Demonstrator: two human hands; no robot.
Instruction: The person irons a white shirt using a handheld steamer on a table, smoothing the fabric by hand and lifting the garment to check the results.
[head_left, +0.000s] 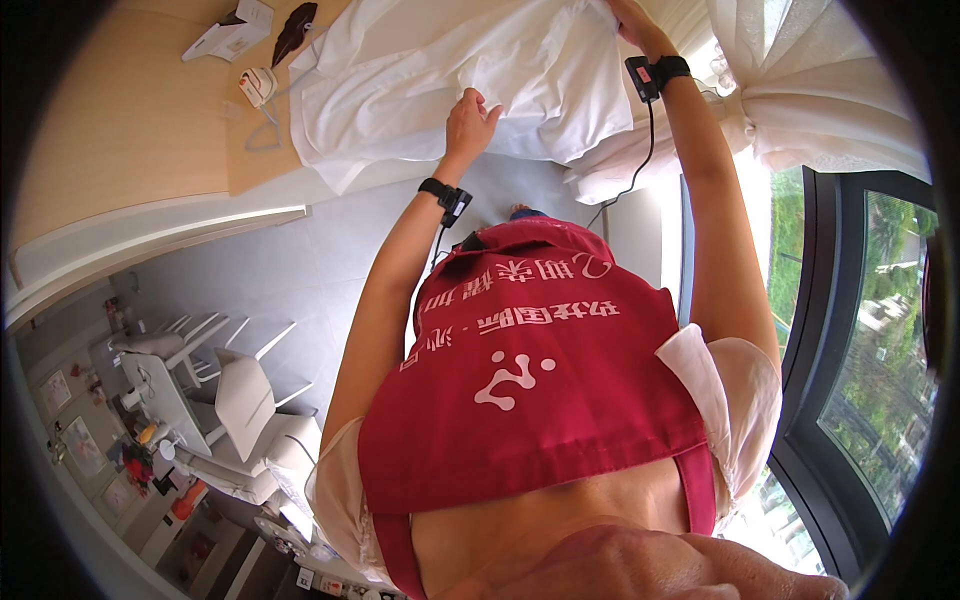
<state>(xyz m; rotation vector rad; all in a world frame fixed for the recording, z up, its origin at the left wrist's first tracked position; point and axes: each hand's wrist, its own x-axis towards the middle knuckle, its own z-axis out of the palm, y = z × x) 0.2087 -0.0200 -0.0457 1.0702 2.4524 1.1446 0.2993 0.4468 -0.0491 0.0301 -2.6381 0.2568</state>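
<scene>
A creased white cloth (390, 97) lies across a wooden tabletop (259, 161), its near edge hanging over the front. My left hand (472, 124) is at the middle of the cloth, fingers curled beside a raised fold and thumb apart; whether fabric is pinched in it I cannot tell. Farther right, my right hand (637, 26) reaches to the cloth's right edge. Its fingertips are cut off or hidden at the top of the view. Each wrist wears a black strap with a small device, the left device (454, 204) and the right device (645, 79), both trailing black cables.
Left of the cloth are a small white-and-red device (257, 87), a pale looped cord or wire (262, 139), a dark brown leaf-shaped object (294, 34) and a white folded card or box (231, 31). White curtains (810, 90) and a black-framed window (817, 225) stand close on the right. Chairs (244, 397) are behind left.
</scene>
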